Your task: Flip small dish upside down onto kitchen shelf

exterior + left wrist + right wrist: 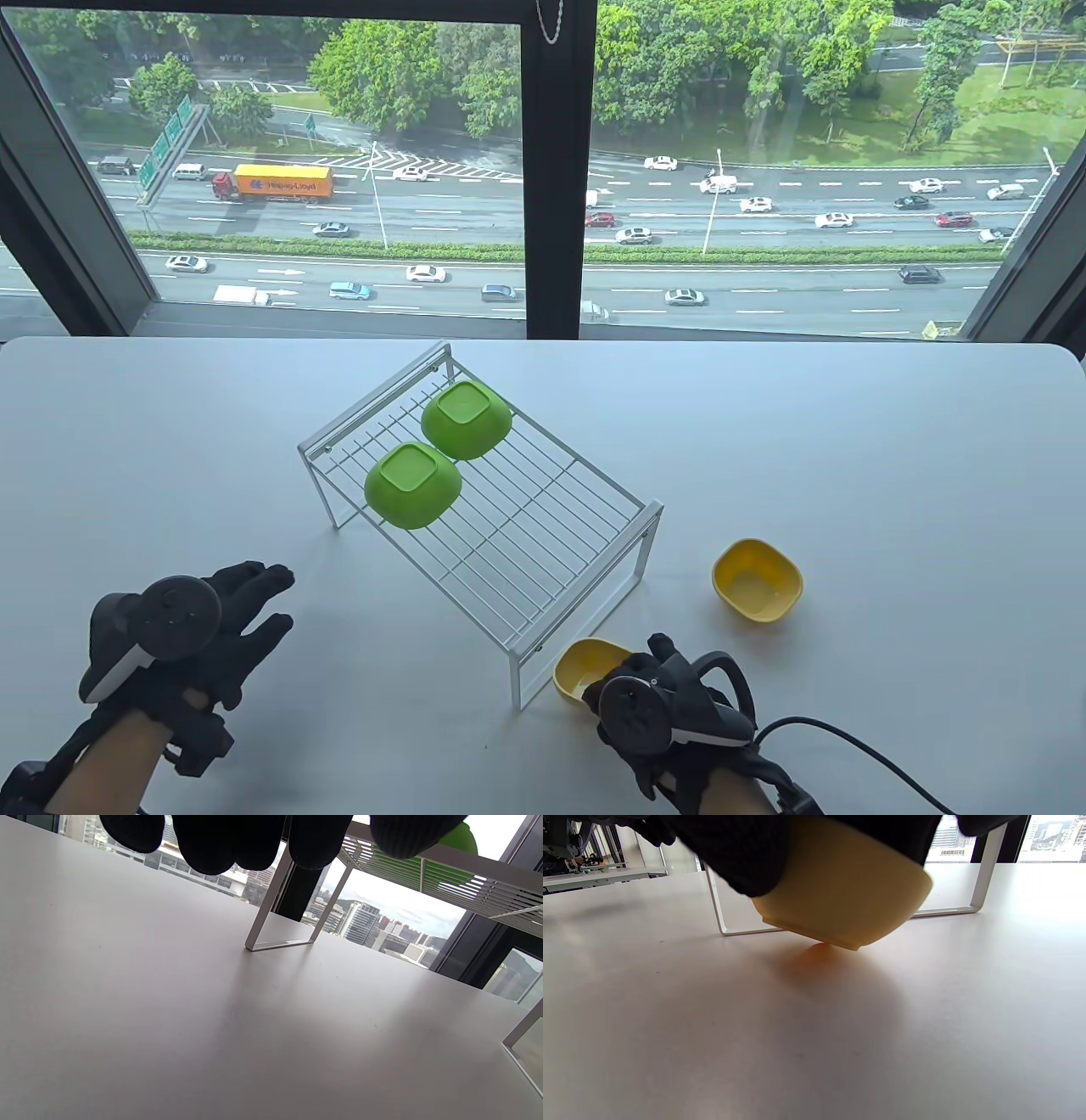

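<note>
A white wire kitchen shelf (pixel 509 518) stands mid-table with two green dishes upside down on its far end, one (pixel 413 486) in front and one (pixel 467 419) behind. My right hand (pixel 653 696) grips a yellow dish (pixel 585 668) beside the shelf's near leg; in the right wrist view the dish (pixel 840 895) is tilted, one bottom edge touching the table. A second yellow dish (pixel 758 581) sits upright to the right. My left hand (pixel 246 611) hovers empty with fingers spread, left of the shelf; its fingers (pixel 212 840) hang above the table.
The white table (pixel 891 509) runs to a window ledge at the back. The shelf's legs (pixel 280 938) stand on the table near both hands. A black cable (pixel 857 747) trails from my right wrist.
</note>
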A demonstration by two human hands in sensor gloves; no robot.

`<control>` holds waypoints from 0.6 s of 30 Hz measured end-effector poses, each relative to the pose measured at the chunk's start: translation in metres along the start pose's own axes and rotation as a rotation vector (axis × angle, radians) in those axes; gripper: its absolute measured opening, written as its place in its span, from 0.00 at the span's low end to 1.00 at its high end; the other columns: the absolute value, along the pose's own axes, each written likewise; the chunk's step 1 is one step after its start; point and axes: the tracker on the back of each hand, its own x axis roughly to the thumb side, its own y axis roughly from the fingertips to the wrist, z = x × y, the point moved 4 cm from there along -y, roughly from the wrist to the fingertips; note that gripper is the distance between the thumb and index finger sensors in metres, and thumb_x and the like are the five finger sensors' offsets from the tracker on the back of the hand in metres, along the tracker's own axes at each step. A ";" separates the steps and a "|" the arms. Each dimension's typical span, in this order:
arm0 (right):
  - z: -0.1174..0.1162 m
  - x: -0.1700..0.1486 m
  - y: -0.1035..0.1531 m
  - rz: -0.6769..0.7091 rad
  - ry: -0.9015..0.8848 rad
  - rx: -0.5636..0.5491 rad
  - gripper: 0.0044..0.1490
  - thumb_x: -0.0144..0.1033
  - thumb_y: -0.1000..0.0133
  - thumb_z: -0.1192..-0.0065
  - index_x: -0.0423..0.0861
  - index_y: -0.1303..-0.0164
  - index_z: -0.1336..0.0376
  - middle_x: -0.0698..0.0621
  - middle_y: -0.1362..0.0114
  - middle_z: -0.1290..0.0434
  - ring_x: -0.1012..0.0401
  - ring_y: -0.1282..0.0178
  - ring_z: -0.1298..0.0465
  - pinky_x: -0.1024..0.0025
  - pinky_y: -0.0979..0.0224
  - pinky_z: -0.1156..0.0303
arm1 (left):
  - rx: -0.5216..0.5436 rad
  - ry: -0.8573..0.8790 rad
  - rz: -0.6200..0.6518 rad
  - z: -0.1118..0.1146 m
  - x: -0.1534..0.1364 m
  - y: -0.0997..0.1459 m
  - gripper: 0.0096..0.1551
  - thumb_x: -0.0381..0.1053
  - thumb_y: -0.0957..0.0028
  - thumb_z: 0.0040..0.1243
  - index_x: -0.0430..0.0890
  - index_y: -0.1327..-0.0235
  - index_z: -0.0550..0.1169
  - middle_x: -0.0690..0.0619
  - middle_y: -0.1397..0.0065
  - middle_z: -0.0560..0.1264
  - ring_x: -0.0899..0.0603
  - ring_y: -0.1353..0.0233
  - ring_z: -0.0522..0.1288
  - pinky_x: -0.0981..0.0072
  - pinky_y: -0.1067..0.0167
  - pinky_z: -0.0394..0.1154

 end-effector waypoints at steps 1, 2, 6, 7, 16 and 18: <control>0.001 0.000 0.001 -0.002 -0.001 -0.003 0.29 0.41 0.47 0.31 0.48 0.35 0.33 0.47 0.32 0.24 0.47 0.27 0.30 0.36 0.20 0.47 | 0.002 0.000 -0.002 0.000 0.000 0.000 0.39 0.65 0.52 0.55 0.55 0.25 0.71 0.47 0.18 0.65 0.35 0.23 0.68 0.33 0.27 0.67; 0.003 -0.001 0.002 -0.002 -0.004 -0.007 0.30 0.41 0.47 0.31 0.48 0.34 0.34 0.47 0.33 0.24 0.47 0.27 0.30 0.36 0.20 0.47 | 0.002 0.000 -0.004 0.000 0.000 0.000 0.39 0.65 0.52 0.55 0.55 0.25 0.71 0.47 0.18 0.65 0.35 0.23 0.68 0.33 0.27 0.67; 0.011 -0.002 0.008 -0.005 -0.036 -0.048 0.30 0.41 0.47 0.32 0.48 0.33 0.34 0.47 0.34 0.24 0.47 0.27 0.30 0.35 0.21 0.46 | 0.005 -0.024 -0.007 0.001 -0.002 0.000 0.39 0.65 0.52 0.55 0.55 0.25 0.71 0.47 0.18 0.65 0.35 0.23 0.68 0.33 0.27 0.67; 0.013 -0.002 0.009 -0.005 -0.043 -0.054 0.31 0.41 0.47 0.32 0.48 0.33 0.35 0.47 0.34 0.24 0.47 0.28 0.30 0.36 0.20 0.47 | 0.001 -0.034 -0.008 0.001 -0.002 0.000 0.39 0.65 0.52 0.55 0.55 0.25 0.70 0.47 0.18 0.65 0.35 0.23 0.68 0.33 0.27 0.67; 0.034 -0.010 0.024 -0.006 -0.173 -0.149 0.32 0.40 0.46 0.37 0.48 0.30 0.37 0.47 0.34 0.25 0.47 0.28 0.31 0.35 0.21 0.46 | 0.001 0.029 -0.025 0.000 -0.012 -0.002 0.39 0.65 0.52 0.55 0.55 0.25 0.71 0.47 0.18 0.65 0.35 0.23 0.68 0.33 0.27 0.66; 0.036 -0.012 0.026 -0.006 -0.208 -0.166 0.32 0.40 0.46 0.38 0.48 0.30 0.38 0.47 0.35 0.25 0.46 0.28 0.32 0.35 0.21 0.46 | 0.000 0.048 -0.024 0.000 -0.012 -0.003 0.39 0.65 0.52 0.55 0.55 0.25 0.71 0.47 0.17 0.65 0.35 0.23 0.68 0.32 0.27 0.66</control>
